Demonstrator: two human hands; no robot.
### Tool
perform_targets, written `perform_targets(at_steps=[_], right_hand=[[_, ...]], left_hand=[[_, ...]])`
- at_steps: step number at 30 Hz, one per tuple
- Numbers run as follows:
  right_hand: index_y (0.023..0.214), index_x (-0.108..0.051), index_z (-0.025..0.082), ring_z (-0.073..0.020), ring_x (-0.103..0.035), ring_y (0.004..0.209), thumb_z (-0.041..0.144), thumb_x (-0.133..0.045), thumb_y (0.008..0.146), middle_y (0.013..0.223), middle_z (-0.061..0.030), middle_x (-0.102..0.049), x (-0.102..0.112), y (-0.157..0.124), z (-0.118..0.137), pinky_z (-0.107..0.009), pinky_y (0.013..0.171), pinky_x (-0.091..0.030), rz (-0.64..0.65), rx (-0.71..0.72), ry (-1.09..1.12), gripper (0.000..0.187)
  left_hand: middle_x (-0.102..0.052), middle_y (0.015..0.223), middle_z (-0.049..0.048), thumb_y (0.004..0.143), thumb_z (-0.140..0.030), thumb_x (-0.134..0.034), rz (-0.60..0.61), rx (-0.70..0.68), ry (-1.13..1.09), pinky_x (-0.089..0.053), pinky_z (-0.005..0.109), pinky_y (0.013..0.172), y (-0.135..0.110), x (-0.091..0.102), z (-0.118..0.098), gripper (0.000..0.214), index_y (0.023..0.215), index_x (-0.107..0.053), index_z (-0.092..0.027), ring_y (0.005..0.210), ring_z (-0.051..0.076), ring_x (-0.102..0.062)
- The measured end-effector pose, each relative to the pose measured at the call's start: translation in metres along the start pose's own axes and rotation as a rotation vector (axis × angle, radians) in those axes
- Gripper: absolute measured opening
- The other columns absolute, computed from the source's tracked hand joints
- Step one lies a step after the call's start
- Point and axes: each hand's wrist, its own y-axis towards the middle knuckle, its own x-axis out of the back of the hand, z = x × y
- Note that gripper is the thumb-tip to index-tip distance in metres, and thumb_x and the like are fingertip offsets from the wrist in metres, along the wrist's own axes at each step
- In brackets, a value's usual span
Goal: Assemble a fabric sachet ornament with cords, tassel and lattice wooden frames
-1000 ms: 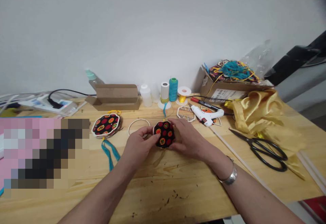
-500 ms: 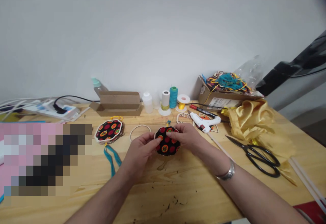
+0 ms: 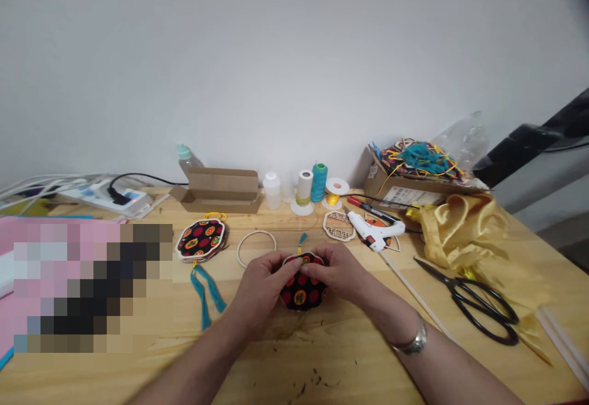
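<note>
Both our hands have drawn the patch (image 3: 300, 298) closer to us, and our thumbs, apart half a second ago, now come together near its upper edge. More of the ring (image 3: 238, 248) shows than before, as our left hand has come away from it. We pinch the patch from its two sides: the left hand (image 3: 263, 277) has thumb on top with fingers curled behind, and the right hand (image 3: 343, 271) does the same opposite, so both grips are closed on it. Fingertips under the patch are hidden, and we cannot tell whether it rests on the table (image 3: 257, 362) or is slightly raised. Its face is black with red and orange rounds; a yellow loop and a bit of teal thread (image 3: 302, 239) stick out at the far edge.

Left of the ring we have a stack (image 3: 201, 237) of similar pieces, its teal tassel (image 3: 213, 289) trailing toward us. Beyond our right hand lie the lattice (image 3: 339, 234) and the glue gun (image 3: 375, 231), just beside each other. Farther right, the scissors (image 3: 450, 283) lie partly against the gold cloth (image 3: 453, 230). Behind, the white spool (image 3: 304, 183), teal spool (image 3: 319, 184) and yellow spool (image 3: 335, 199) stand near the bottle (image 3: 272, 192).
</note>
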Motion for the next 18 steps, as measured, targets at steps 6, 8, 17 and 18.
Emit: perform_targets(at_steps=[6, 8, 17, 18], right_hand=[[0.071, -0.061, 0.014, -0.0094, -0.048, 0.054, 0.031, -0.062, 0.070, 0.061, 0.0014, -0.056, 0.0017, -0.0055, 0.0065, -0.020, 0.048, -0.036, 0.034, -0.010, 0.074, 0.018], [0.074, -0.062, 0.013, -0.0101, -0.050, 0.056, 0.034, -0.062, 0.069, 0.065, -0.0003, -0.058, 0.0036, -0.0058, 0.0090, -0.021, 0.050, -0.038, -0.004, 0.003, 0.095, 0.022], [0.063, -0.058, 0.014, -0.0088, -0.045, 0.053, 0.037, -0.061, 0.070, 0.059, 0.0016, -0.054, -0.0002, -0.0057, 0.0059, -0.022, 0.051, -0.036, -0.134, 0.049, 0.087, 0.024], [0.063, -0.058, 0.014, -0.0087, -0.044, 0.053, 0.037, -0.060, 0.071, 0.059, 0.0019, -0.053, -0.0008, -0.0059, 0.0055, -0.022, 0.051, -0.036, -0.134, 0.053, 0.083, 0.025]], left_hand=[[-0.066, 0.069, 0.0010, 0.069, -0.038, -0.066, -0.041, 0.003, -0.003, -0.043, 0.022, 0.061, -0.0022, -0.0012, -0.0025, 0.021, 0.072, -0.069, -0.017, 0.066, 0.013, -0.054], [-0.066, 0.068, 0.0010, 0.069, -0.039, -0.066, -0.052, 0.010, -0.007, -0.043, 0.022, 0.061, -0.0032, -0.0013, -0.0029, 0.023, 0.072, -0.069, -0.017, 0.065, 0.013, -0.054], [-0.065, 0.066, 0.0003, 0.068, -0.039, -0.066, -0.034, 0.004, 0.029, -0.043, 0.022, 0.058, -0.0058, -0.0010, -0.0028, 0.023, 0.071, -0.069, -0.016, 0.062, 0.013, -0.054], [-0.065, 0.065, 0.0002, 0.068, -0.038, -0.066, -0.039, 0.000, 0.039, -0.042, 0.022, 0.058, -0.0058, -0.0004, -0.0023, 0.022, 0.070, -0.069, -0.016, 0.061, 0.013, -0.054]])
